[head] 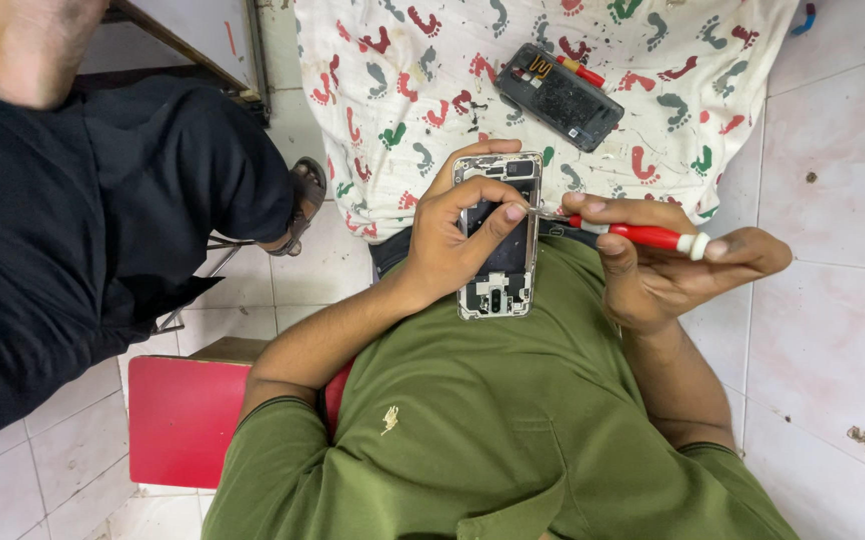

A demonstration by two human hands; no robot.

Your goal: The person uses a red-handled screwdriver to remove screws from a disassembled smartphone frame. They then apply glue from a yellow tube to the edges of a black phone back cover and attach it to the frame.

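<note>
The left hand [453, 235] is clamped around an opened phone [498, 240], thumb across its exposed insides. Just beside that grip, the right hand [653, 270] pinches 1 red screwdriver [643, 235], tip touching the phone.

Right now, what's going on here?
A person in a green shirt holds an opened phone in the left hand, its back off and the insides showing. The right hand holds a red screwdriver with its tip at the phone's upper right edge. The dark back cover lies on a footprint-patterned cloth. Another person in black stands at the left.
</note>
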